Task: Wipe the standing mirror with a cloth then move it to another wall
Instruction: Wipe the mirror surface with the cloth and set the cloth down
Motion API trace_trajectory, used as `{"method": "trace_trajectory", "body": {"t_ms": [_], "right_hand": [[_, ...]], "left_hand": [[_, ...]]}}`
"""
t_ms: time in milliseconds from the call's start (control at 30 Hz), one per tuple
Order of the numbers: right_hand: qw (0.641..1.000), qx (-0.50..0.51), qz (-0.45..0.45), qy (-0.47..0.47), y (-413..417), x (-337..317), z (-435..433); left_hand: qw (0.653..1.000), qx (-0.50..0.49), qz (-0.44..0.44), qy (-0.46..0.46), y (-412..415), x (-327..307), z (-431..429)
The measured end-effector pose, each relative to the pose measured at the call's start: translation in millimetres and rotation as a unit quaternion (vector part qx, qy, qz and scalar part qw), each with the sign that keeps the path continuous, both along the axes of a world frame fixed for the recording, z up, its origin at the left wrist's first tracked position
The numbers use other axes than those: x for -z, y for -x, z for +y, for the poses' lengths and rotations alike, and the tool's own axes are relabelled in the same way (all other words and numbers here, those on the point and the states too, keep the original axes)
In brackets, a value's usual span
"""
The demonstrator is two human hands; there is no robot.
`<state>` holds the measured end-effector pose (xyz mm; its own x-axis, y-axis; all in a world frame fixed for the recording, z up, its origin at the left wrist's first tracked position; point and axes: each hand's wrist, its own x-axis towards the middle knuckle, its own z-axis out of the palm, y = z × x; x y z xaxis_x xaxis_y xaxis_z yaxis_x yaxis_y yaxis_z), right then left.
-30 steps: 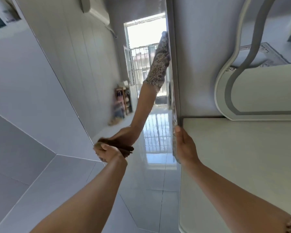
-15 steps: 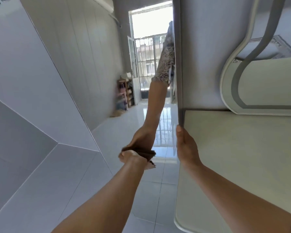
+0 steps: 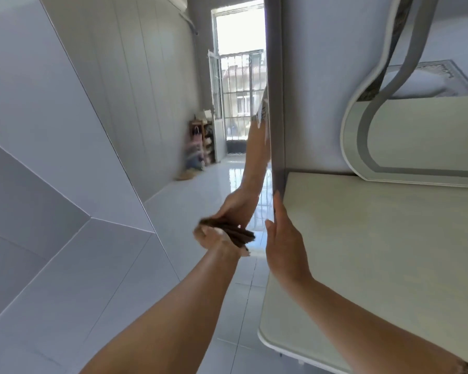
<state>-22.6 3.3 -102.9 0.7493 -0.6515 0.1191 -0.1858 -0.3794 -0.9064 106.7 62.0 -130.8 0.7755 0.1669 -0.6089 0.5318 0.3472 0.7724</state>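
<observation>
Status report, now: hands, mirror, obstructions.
Left hand presses brown cloth on mirror. Right hand grips mirror's right edge. Nothing obstructing.

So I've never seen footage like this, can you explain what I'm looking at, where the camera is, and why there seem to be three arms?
The camera is worn on a person's head, looking forward and down at their own bare hands. There is no machine. The left hand presses a dark brown cloth against a tall mirror. The right hand grips the mirror's right edge. The third arm reaching down to the cloth is only the reflection of the left arm. The hallway, bright doorway and shiny floor are reflected too. Right of the mirror is a pale tabletop against a wall.
</observation>
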Motion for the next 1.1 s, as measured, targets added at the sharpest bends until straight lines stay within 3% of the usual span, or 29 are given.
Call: {"method": "trace_trajectory", "body": {"t_ms": [33,67,133,167,234,300,367,534,634,734,967,1101], "right_hand": [[1.0,-0.016,0.0,0.0,5,4,0],[1.0,-0.028,0.0,0.002,8,7,-2],[0.998,-0.047,0.003,0.034,17,13,-1],[0.997,-0.054,0.005,0.056,20,16,0],[0.994,-0.063,0.005,0.086,24,21,2],[0.993,-0.069,0.005,0.095,25,25,4],[0.994,-0.067,0.005,0.089,24,29,6],[0.99,-0.04,0.008,0.136,23,43,17],[0.983,-0.021,0.017,0.184,21,46,19],[0.977,-0.017,0.032,0.208,23,50,21],[0.972,-0.016,0.023,0.234,26,56,23],[0.969,-0.009,0.027,0.244,24,59,23]], "left_hand": [[0.998,0.042,0.042,0.035,10,3,-1],[0.996,0.075,0.027,0.028,10,5,-4],[0.994,0.067,-0.081,-0.043,19,-1,-8],[0.972,0.068,-0.185,-0.126,17,-1,-9],[0.854,0.158,-0.409,-0.279,30,-27,-19],[0.735,0.228,-0.542,-0.336,41,-48,-23],[0.684,0.25,-0.587,-0.353,39,-46,-18],[0.573,0.37,-0.595,-0.424,36,16,20],[0.549,0.391,-0.589,-0.445,39,39,28],[0.556,0.378,-0.587,-0.452,45,41,26],[0.534,0.314,-0.662,-0.421,22,-41,-7],[0.552,0.295,-0.665,-0.408,25,-41,-16]]}}
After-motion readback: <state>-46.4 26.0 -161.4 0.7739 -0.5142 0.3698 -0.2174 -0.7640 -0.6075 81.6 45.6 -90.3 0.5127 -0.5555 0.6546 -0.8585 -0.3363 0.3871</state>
